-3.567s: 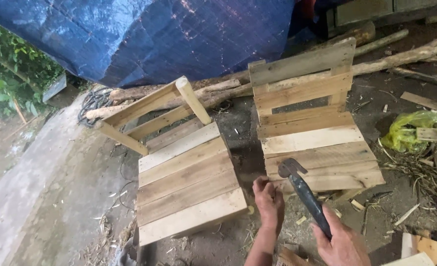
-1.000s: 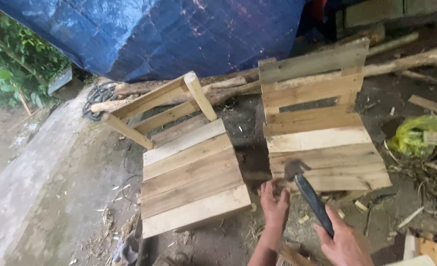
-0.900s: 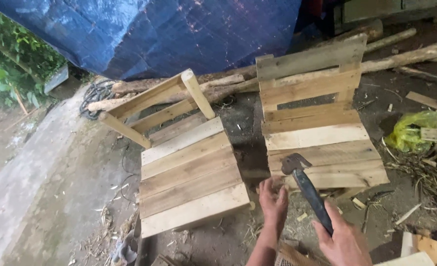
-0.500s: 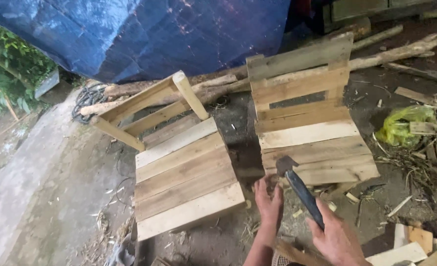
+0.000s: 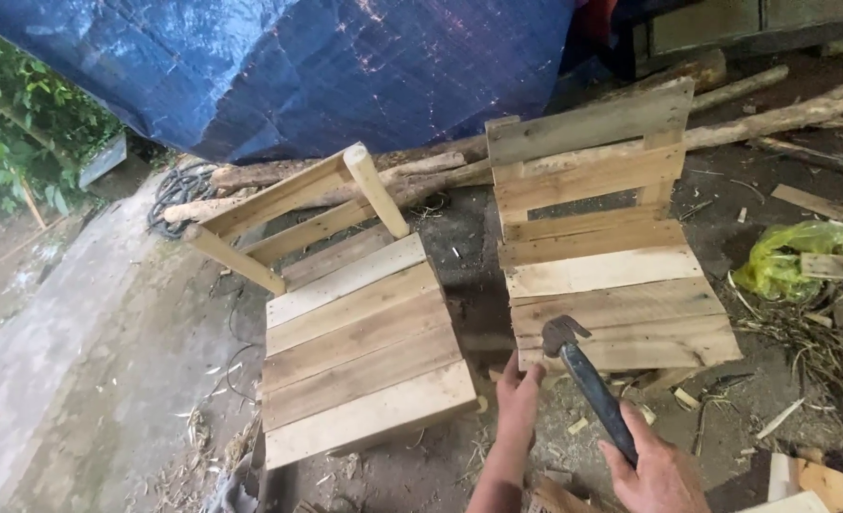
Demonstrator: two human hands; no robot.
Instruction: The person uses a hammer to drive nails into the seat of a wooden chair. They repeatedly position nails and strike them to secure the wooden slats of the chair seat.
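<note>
Two small wooden slat chairs stand on the ground. The left chair [image 5: 360,347] is turned at an angle; the right chair [image 5: 604,275] faces me. My right hand [image 5: 657,470] is shut on the dark handle of a hammer [image 5: 588,380], whose metal head hovers over the right chair's front seat slat. My left hand [image 5: 517,404] reaches down with fingers apart beside the front left corner of that seat, just under the hammer head. Whether it holds a nail I cannot tell.
A blue tarp [image 5: 345,66] hangs behind the chairs, with logs [image 5: 773,119] lying along its foot. A yellow-green plastic bag [image 5: 787,256] and wood scraps [image 5: 811,480] lie at the right. Coiled cable [image 5: 176,190] sits at the left, next to a concrete path [image 5: 70,351].
The view has shifted slightly. My hands and the hammer have stayed at the front of the right chair's seat, with the hammer head a little lower toward the slat.
</note>
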